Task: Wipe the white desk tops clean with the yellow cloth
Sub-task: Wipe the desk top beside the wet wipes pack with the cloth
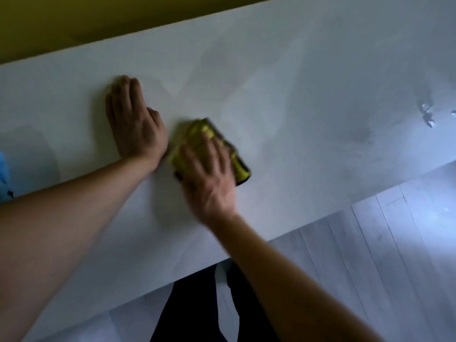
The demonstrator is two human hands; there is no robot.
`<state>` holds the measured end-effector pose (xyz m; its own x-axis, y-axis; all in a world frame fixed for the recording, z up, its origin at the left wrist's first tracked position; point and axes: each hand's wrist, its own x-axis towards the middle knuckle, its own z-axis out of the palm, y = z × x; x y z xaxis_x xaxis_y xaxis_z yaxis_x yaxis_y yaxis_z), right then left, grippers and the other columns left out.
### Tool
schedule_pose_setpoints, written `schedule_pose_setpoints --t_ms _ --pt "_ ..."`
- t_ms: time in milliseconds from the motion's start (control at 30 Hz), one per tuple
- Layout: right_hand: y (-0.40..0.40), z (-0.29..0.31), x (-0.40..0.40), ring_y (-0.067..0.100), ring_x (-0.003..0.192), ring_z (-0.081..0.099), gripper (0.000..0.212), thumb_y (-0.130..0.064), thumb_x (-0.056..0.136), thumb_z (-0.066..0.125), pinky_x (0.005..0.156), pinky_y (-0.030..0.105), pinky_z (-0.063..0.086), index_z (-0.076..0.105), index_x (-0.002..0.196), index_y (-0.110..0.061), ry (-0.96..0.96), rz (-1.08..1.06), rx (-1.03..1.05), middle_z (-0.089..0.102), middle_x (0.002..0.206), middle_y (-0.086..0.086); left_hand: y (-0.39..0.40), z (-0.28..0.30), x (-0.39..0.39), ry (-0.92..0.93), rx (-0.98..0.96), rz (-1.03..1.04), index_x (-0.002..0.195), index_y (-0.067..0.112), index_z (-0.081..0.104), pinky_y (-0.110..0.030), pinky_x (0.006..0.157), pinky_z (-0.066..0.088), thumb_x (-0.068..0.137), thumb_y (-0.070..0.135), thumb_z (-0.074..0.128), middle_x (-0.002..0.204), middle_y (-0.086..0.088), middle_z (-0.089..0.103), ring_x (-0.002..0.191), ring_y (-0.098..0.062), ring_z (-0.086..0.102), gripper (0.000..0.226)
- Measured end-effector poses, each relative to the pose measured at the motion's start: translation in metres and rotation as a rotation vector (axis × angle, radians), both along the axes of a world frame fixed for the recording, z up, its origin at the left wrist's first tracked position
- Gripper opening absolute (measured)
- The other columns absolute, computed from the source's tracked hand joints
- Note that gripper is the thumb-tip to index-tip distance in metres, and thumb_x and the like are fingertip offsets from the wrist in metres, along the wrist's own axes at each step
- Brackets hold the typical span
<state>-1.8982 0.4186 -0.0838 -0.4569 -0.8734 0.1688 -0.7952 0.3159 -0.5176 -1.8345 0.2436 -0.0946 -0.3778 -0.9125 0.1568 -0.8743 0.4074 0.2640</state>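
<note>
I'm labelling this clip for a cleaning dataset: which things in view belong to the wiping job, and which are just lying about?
Part of the job:
yellow cloth
white desk top
right hand, pressing the cloth
left hand, flat on the desk

Lying about:
small white scraps on the desk
blue item at the left edge

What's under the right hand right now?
The yellow cloth lies under the right hand, pressed flat against the white desk top. The cloth's edges show around the fingers; the desk surface beneath it is covered, so its state there cannot be seen.
</note>
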Motion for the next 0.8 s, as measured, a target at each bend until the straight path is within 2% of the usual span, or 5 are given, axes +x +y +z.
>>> schedule_pose_setpoints --t_ms 167,333,467,633,800 --pt "0.038 -0.002 -0.006 0.04 0.148 0.028 0.054 -0.036 0.096 0.062 0.119 0.054 0.024 0.051 0.147 -0.022 -0.008 0.151 0.003 0.035 0.159 0.017 0.001 0.003 0.005 -0.039 -0.006 -0.038 0.158 0.007 0.035 -0.042 0.129 0.01 0.102 0.025 0.029 0.167 -0.015 0.03 0.155 -0.034 0.026 0.06" --pt "0.084 -0.003 -0.124 0.04 0.146 0.03 0.057 -0.05 0.098 0.055 0.12 0.055 0.025 0.046 0.15 -0.029 0.027 -0.25 0.116 0.033 0.16 0.015 0.044 0.011 -0.001 -0.021 0.002 -0.209 0.157 0.009 0.039 -0.047 0.125 0.018 0.102 0.021 0.037 0.166 -0.017 0.032 0.151 -0.039 0.031 0.056" --pt "0.103 0.002 -0.144 0.038 0.149 0.025 0.056 -0.042 0.099 0.055 0.123 0.051 0.019 0.043 0.152 -0.028 -0.004 -0.397 0.113 0.03 0.162 0.015 0.114 0.017 -0.027 0.024 0.043 -0.337 0.154 0.004 0.042 -0.051 0.125 0.022 0.101 0.017 0.042 0.164 -0.022 0.035 0.149 -0.041 0.035 0.055" --pt "0.151 -0.006 -0.06 0.036 0.152 0.018 0.06 -0.041 0.099 0.05 0.122 0.053 0.02 0.035 0.155 -0.03 -0.019 -0.126 0.056 0.02 0.166 0.011 0.165 0.014 -0.087 0.093 0.054 -0.385 0.148 0.001 0.051 -0.055 0.121 0.032 0.095 0.014 0.046 0.158 -0.024 0.044 0.144 -0.043 0.043 0.055" --pt "0.186 -0.02 -0.122 0.034 0.149 0.027 0.06 -0.043 0.096 0.06 0.122 0.052 0.023 0.041 0.152 -0.031 0.013 0.021 0.015 0.031 0.162 0.009 0.167 0.002 -0.098 0.04 -0.022 -0.44 0.148 0.003 0.05 -0.052 0.123 0.03 0.096 0.021 0.041 0.156 -0.022 0.046 0.144 -0.042 0.042 0.056"
